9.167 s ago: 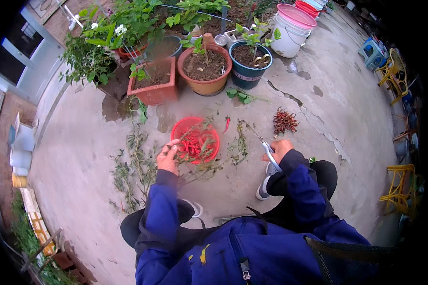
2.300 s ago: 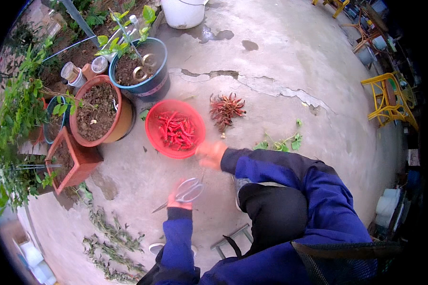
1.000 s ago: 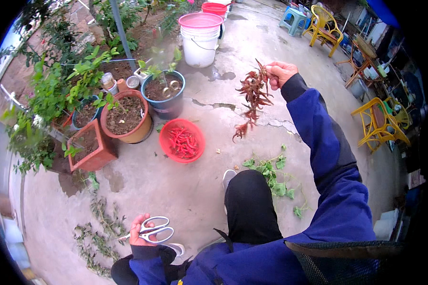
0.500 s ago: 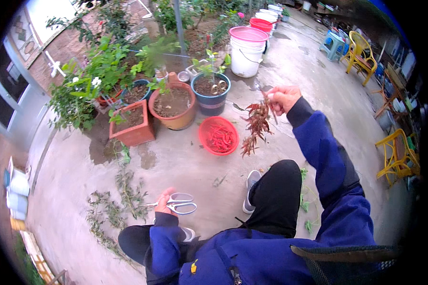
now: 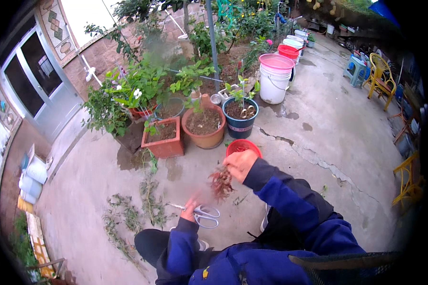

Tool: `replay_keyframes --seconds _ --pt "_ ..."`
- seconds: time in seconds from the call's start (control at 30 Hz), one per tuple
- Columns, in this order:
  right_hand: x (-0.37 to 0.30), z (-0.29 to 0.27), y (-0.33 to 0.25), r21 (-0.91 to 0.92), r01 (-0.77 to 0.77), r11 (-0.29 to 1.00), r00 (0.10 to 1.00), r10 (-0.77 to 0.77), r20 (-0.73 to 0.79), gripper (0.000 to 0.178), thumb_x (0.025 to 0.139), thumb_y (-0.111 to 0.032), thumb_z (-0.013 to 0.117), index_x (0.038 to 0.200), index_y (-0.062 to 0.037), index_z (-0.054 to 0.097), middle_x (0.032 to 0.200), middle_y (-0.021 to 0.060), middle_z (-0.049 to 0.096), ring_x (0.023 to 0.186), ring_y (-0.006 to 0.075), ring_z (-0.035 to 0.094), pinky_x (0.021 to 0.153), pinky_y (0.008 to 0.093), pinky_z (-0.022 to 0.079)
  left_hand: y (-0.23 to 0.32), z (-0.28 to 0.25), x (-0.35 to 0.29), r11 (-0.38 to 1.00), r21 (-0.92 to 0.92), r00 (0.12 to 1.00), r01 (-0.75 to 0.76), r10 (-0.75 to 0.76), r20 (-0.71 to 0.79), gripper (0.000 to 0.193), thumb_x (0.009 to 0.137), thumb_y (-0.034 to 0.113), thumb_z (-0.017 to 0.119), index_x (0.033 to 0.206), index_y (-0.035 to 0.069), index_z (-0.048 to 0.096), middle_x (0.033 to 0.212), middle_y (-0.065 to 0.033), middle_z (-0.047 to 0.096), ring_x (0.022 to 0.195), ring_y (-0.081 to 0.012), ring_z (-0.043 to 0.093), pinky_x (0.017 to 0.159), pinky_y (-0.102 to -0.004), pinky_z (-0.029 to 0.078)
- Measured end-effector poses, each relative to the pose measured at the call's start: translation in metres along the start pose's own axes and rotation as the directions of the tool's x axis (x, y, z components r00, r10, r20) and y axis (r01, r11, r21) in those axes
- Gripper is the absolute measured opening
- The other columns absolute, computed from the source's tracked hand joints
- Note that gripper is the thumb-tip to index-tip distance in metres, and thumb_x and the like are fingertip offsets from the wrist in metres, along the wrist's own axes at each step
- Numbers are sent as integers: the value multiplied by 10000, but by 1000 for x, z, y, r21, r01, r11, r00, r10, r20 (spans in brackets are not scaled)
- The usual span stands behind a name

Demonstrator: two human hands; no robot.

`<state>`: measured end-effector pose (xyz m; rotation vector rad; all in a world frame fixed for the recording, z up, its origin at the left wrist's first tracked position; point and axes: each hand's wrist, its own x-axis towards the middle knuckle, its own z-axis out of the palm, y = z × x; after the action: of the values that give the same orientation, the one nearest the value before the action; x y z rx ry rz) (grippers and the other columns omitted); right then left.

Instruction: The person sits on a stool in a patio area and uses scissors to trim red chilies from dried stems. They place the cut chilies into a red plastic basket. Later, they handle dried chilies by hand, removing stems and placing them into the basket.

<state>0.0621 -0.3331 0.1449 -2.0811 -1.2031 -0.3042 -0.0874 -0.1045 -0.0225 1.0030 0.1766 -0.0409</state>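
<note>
One right hand (image 5: 241, 164) has its fingertips clamped on one bunch of shrivelled dark-red chilli peppers (image 5: 220, 184), which hangs above the concrete, too blurred for its pods to be counted; one left hand (image 5: 189, 210) has its fingers closed round one pair of scissors (image 5: 206, 216), blades toward the left and two pale grey handle loops toward the right; the bunch hangs between the two hands, near the scissors but apart from them; just beyond the right hand, partly hidden by it, one red bowl (image 5: 229, 147) stands on the ground; two clumps of cut stems, a left clump (image 5: 121, 221) and a right clump (image 5: 151, 202), lie left of the scissors; three containers form the front row: one square terracotta planter (image 5: 162, 149), one round terracotta pot (image 5: 203, 137), one dark-blue pot (image 5: 240, 127).
</note>
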Motion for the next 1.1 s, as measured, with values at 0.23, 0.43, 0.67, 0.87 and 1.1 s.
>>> replay_keyframes --seconds 0.23,0.43,0.67,0.87,1.1 --pt "9 0 -23 57 12 998 994 -18 110 112 707 -79 557 794 -24 602 693 148 605 642 319 606 589 368 498 4 23 -2 995 41 995 96 -96 -12 502 841 212 491 1300 38 386 969 -135 603 853 -240 594 677 -365 527" --pt "11 10 -34 -6 59 998 998 -59 20 89 708 -149 577 710 -62 596 659 121 593 600 304 598 552 365 491 -18 14 9 991 129 1000 -23 20 21 455 832 129 464 1269 9 422 1017 -104 606 884 -210 589 714 -322 502" --pt "28 -46 -1 278 -370 886 926 375 36 131 680 -150 637 734 -34 665 618 112 626 541 194 617 541 308 492 -31 -14 19 988 150 999 20 -15 -37 492 835 250 499 1261 23 402 925 -154 594 842 -269 598 636 -400 555" --pt "45 -79 -4 330 -479 814 878 434 202 142 708 -30 600 822 28 661 608 82 629 511 115 614 463 246 495 -35 -32 23 983 176 991 -52 72 -109 429 842 203 499 1224 18 441 898 -125 597 830 -242 604 597 -372 555" --pt "41 -93 -22 368 -454 811 889 440 128 126 738 -13 573 820 27 659 654 78 642 530 98 613 458 225 478 -13 16 12 984 176 999 41 -43 10 440 868 236 507 1251 24 456 912 -136 628 814 -219 611 660 -335 544"
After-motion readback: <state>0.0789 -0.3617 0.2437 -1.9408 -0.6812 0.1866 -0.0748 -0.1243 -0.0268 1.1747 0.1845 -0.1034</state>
